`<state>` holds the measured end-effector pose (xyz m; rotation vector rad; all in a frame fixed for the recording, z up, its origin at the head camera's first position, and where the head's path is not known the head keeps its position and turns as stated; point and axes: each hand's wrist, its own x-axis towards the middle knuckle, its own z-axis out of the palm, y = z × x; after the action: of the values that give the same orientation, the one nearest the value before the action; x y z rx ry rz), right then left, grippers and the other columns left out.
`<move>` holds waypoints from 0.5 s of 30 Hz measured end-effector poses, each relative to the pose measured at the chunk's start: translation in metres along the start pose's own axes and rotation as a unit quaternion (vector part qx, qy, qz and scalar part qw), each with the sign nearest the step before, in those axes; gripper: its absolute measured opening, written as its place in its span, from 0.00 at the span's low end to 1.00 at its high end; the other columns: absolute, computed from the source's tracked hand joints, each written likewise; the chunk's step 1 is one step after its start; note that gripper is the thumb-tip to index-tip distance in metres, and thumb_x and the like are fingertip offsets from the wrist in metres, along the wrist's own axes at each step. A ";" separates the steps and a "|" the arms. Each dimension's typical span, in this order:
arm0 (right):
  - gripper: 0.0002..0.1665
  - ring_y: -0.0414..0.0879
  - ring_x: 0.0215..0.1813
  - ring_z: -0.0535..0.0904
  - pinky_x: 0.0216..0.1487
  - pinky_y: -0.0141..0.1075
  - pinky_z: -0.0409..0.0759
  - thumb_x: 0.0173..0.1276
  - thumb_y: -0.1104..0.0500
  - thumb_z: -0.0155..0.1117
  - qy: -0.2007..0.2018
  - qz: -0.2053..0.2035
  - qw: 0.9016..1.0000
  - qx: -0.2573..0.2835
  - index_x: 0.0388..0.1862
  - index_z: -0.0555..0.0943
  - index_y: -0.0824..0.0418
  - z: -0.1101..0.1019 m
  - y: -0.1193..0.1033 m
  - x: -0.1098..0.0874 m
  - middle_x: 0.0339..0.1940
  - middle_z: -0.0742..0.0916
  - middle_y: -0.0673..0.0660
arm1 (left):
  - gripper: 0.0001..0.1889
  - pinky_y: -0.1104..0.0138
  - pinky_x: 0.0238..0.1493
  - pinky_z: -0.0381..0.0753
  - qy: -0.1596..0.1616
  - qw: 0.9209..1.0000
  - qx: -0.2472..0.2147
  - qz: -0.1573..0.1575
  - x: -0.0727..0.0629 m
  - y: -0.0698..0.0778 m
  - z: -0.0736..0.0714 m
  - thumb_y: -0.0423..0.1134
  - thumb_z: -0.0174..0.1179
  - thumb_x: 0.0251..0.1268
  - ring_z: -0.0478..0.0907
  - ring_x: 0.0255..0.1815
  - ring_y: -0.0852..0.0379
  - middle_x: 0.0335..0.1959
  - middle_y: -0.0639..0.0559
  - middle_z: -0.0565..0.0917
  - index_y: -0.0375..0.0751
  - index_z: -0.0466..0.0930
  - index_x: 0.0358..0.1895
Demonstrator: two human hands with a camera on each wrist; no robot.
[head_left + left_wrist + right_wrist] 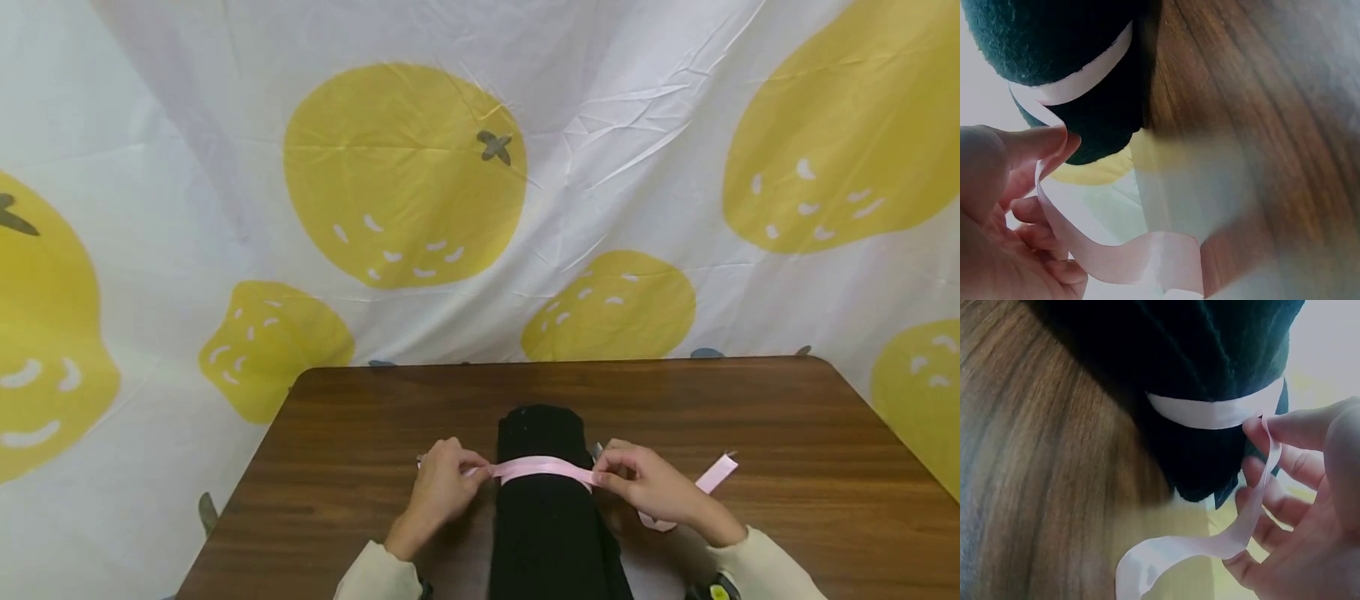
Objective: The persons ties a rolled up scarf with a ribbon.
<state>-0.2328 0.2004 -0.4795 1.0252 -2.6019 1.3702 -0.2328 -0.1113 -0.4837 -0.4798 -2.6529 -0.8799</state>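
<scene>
A black roll of fuzzy fabric (pixel 543 533) lies lengthwise on the table, pointing away from me. Around its far part runs a pink satin ribbon (pixel 542 467). On the left side my left hand (pixel 446 483) pinches the ribbon between thumb and index finger. My right hand (pixel 652 487) pinches it the same way at the roll's right side. In the left wrist view, a loose ribbon tail (pixel 1122 262) curls down from the left fingers. The right wrist view shows another tail (pixel 1191 547) hanging from the right fingers toward the table.
The brown wood-grain table (pixel 795 433) carries everything, its far edge close to a white cloth backdrop (pixel 622 192) printed with yellow fruit. A ribbon end (pixel 717 472) sticks out beyond my right hand. Light sleeves (pixel 378 575) and dark wrist straps show at the bottom.
</scene>
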 end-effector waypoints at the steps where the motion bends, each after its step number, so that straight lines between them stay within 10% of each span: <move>1: 0.06 0.34 0.34 0.71 0.34 0.31 0.71 0.68 0.63 0.65 0.008 0.000 1.000 -0.009 0.32 0.83 0.53 0.000 -0.002 0.000 0.30 0.79 0.46 | 0.03 0.71 0.26 0.62 0.009 1.000 0.005 0.000 0.000 0.001 0.000 0.41 0.73 0.53 0.69 0.25 0.62 0.20 0.57 0.77 0.48 0.91 0.26; 15: 0.03 0.30 0.21 0.65 0.22 0.28 0.65 0.66 0.60 0.68 0.033 0.081 0.994 -0.070 0.31 0.86 0.55 -0.002 -0.027 0.001 0.17 0.74 0.40 | 0.04 0.68 0.20 0.67 -0.012 0.997 -0.013 -0.075 -0.002 0.014 0.000 0.36 0.64 0.62 0.70 0.20 0.63 0.18 0.59 0.79 0.47 0.87 0.32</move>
<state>-0.2192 0.1905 -0.4587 0.7532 -2.7381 1.2046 -0.2252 -0.1011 -0.4767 -0.3034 -2.7309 -0.9588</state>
